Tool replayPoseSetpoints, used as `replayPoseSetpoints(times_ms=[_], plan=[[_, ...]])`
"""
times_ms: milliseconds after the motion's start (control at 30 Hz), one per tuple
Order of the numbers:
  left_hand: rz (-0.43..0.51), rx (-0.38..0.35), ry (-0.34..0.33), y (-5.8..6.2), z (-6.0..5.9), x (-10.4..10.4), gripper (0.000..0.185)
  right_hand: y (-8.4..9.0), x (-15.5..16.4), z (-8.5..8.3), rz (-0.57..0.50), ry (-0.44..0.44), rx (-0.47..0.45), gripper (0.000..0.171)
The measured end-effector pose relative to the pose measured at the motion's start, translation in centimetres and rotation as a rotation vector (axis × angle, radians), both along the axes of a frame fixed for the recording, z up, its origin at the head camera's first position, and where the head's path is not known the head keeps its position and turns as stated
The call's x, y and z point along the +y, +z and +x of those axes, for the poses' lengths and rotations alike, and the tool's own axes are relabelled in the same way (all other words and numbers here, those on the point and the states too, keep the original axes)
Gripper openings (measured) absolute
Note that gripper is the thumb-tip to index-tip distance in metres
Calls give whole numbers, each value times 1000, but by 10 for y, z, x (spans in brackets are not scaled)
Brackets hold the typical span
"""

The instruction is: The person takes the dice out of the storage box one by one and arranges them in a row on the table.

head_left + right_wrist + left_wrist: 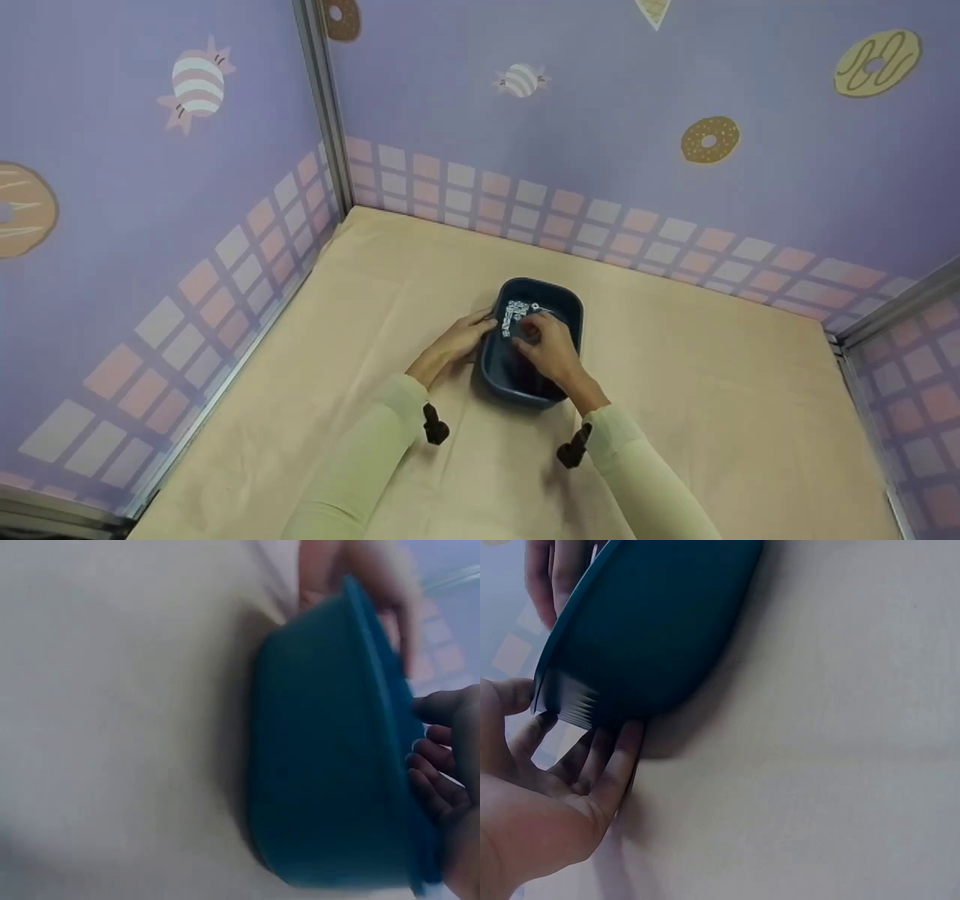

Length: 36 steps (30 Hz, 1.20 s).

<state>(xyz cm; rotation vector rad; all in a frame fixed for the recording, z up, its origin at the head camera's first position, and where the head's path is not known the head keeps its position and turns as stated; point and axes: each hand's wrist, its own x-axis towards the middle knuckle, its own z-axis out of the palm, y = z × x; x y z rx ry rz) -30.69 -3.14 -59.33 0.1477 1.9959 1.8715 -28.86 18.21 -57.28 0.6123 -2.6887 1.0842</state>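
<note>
Sleeves [360, 465]: pale green, reaching over the near cloth [750, 397], each cuff with a dark mount [436, 427]
Left hand [454, 341]: grips the left side of the container [501, 361], thumb at the rim; the left wrist view alone shows fingers against the outer wall
Right hand [553, 346]: over the container's inside, fingers bent; cannot tell whether they pinch anything
Container: dark blue, deep, upright on the cloth, corners rounded; bare floor at its near end; left wrist view adds a pale striped patch [574, 703] outside
White pieces [516, 311]: small, along the left inside edge, just beside the right fingertips; only the head view shows them plainly
Open room: cloth spreads broadly on both sides, wider on the right
Far edge: cloth meets a lilac wall [600, 135] with checks and sweets
</note>
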Motion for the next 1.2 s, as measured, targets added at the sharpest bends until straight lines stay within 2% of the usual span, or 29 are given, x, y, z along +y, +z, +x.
replayPoseSetpoints(times_ms=[200,400,567,700,900,1067,1200], plan=[[-24,19,-2,1,0,-3,53,-15,-16,-13,41,-19,-41,22],[15,0,-3,-3,1,-1,53,-26,-17,-13,85,35,-91,23],[3,7,-1,-4,0,-1,53,-28,-20,-14,153,40,-95,25],[-9,12,-3,-3,0,-2,53,-29,-23,-14,227,41,-70,20],[-18,-1,-15,-2,2,-5,54,-23,-23,-9,329,122,-58,12],[11,-40,-29,-3,2,-6,54,-5,-13,3,234,154,-70,7],[-9,-10,-19,-3,0,-6,55,16,8,15,110,116,-6,10]])
